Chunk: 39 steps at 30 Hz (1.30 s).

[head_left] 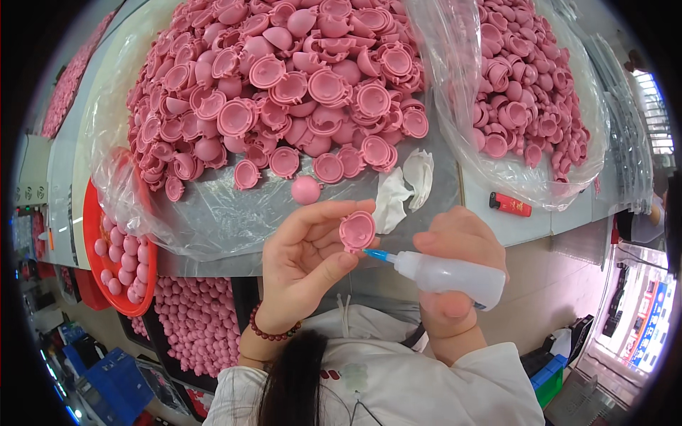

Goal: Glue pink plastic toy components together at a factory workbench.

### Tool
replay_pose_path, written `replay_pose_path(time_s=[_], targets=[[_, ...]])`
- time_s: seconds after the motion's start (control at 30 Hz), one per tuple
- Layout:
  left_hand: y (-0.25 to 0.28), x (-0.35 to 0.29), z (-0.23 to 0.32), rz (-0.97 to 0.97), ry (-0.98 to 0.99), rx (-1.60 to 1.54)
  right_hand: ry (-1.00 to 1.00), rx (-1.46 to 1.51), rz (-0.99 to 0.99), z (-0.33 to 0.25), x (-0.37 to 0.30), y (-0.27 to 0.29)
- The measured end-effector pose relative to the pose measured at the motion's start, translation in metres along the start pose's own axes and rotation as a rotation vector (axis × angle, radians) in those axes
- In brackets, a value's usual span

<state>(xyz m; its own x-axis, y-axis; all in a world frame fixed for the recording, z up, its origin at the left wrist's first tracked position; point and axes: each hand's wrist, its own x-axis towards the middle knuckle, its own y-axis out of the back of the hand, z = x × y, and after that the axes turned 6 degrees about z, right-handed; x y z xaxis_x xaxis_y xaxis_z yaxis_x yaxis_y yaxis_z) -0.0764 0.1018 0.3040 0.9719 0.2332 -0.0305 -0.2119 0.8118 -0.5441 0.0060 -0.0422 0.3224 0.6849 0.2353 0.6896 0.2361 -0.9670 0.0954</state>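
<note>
Between the thumb and fingers of my left hand (pixel 302 255) is a pink plastic half shell (pixel 357 231), its hollow side facing up. My right hand (pixel 462 263) grips a translucent white squeeze bottle (pixel 455 278) lying sideways. The bottle's blue needle tip (pixel 380 254) points left and meets the lower rim of the shell, though I cannot tell whether it touches. Just beyond my left hand, a closed-looking pink ball (pixel 305 190) rests on the plastic sheet. Crumpled white tissue (pixel 393 199) lies behind the shell.
A large heap of pink half shells (pixel 284 92) covers the table's far side. Another pile (pixel 518 85) sits in clear plastic at right, near a red lighter (pixel 510 204). At left, a red basket (pixel 91 234) holds pink balls; below it, a dark crate contains many pink balls (pixel 199 323).
</note>
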Motion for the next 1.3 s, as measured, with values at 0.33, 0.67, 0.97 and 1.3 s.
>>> replay_pose_path(time_s=[0.33, 0.67, 0.97, 1.3], targets=[[-0.0016, -0.0022, -0.001, 0.027, -0.015, 0.009, 0.109, -0.029, -0.025, 0.0066, 0.0014, -0.0032], [-0.0031, -0.0023, 0.0009, -0.005, 0.014, 0.007, 0.073, -0.022, 0.007, 0.0032, -0.0019, -0.002], [0.0011, -0.0028, -0.0008, -0.016, 0.006, -0.003, 0.082, -0.052, -0.016, 0.0036, 0.0008, -0.0028], [0.0002, -0.0039, -0.001, -0.011, 0.016, -0.021, 0.101, -0.053, 0.053, 0.0071, 0.0012, -0.0014]])
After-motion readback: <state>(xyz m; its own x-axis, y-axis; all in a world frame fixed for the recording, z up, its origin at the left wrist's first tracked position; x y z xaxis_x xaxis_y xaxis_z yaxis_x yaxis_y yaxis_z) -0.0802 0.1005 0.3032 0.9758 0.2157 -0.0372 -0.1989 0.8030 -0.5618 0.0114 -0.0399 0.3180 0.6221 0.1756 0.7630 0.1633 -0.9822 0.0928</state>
